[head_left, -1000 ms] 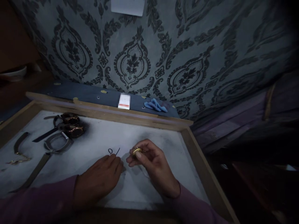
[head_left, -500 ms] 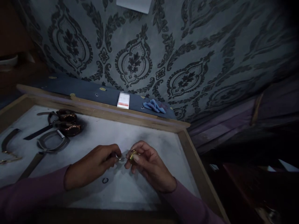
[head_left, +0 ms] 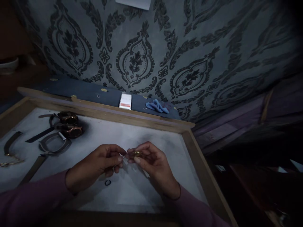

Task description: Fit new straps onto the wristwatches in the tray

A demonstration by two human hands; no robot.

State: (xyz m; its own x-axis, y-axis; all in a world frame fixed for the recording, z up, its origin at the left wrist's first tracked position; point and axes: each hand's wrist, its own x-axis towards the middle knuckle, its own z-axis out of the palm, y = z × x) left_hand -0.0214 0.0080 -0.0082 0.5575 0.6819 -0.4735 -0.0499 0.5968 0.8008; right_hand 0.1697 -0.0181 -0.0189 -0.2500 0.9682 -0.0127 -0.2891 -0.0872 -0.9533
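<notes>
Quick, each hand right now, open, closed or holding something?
Left hand: fingers bent, tips near the gold-coloured piece; whether it pinches anything small cannot be told.
Right hand: closed, holding the gold-coloured piece between thumb and fingers.

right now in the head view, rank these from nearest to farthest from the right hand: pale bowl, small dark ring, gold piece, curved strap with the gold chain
1. gold piece: in the grip of the right hand
2. small dark ring: left of that hand, on the white surface
3. curved strap: far left, inside the wooden frame
4. pale bowl: left edge, beyond the frame
</notes>
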